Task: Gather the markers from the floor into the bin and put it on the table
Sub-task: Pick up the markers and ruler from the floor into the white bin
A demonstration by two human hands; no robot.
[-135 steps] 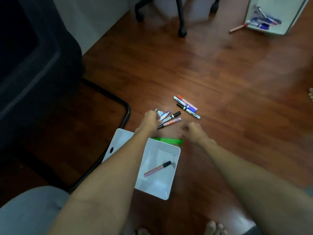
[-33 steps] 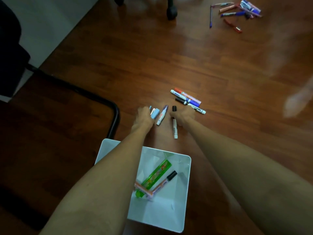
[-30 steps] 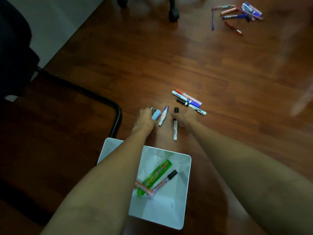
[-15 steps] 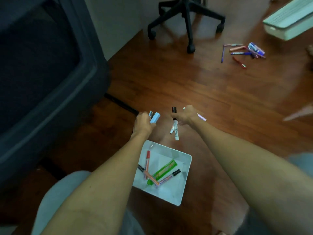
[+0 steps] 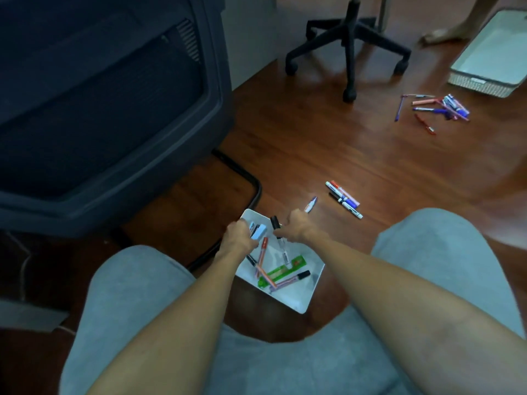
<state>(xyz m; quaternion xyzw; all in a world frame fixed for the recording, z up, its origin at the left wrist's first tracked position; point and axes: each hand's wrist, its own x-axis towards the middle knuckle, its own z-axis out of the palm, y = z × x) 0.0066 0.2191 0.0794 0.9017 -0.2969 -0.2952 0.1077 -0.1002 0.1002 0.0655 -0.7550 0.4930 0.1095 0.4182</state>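
A white square bin (image 5: pixel 310 292) sits on the wooden floor between my knees, holding a green marker (image 5: pixel 281 272), an orange one and several others. My left hand (image 5: pixel 238 238) hovers over the bin's far left corner, shut on a light blue capped marker (image 5: pixel 258 232) and another one. My right hand (image 5: pixel 295 229) is over the bin's far edge, shut on a black-capped white marker (image 5: pixel 281 243) that hangs down into the bin, and on a purple-tipped marker (image 5: pixel 311 203) that sticks out behind it. Three markers (image 5: pixel 343 198) lie on the floor beyond.
A dark chair (image 5: pixel 108 109) with a black tube leg (image 5: pixel 253 192) stands left of the bin. An office chair base (image 5: pixel 349 49) is at the back. Several more pens (image 5: pixel 436 109) lie far right near a white woven tray (image 5: pixel 490 58). Another person's foot (image 5: pixel 440 34) is beside that tray.
Both hands lifted markers off the floor and drew back over the bin. The view tilted up and my knees came into sight. More markers lie in the bin than 4.5 s ago.
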